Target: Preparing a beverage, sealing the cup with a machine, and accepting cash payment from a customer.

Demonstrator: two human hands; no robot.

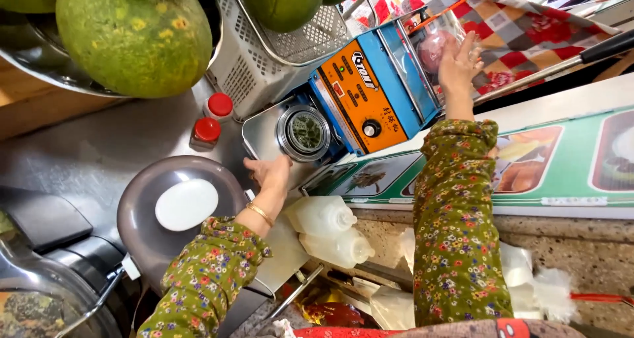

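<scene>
Two hands are at our sealing machine (370,90). Our left hand (269,173) rests open on its metal tray, just beside the cup (304,132) of green stuff. Our right hand (459,62) is open on its far end. We think fingers could get pinched, or the cup could spill.

The left hand (269,173) rests on the steel tray of the blue-and-orange cup-sealing machine (370,90), just beside a sealed cup of dark green drink (304,132). The right hand (458,64) reaches flat over the machine's top. Two red-capped bottles (212,118) stand nearby on the steel tabletop (92,159).
</scene>
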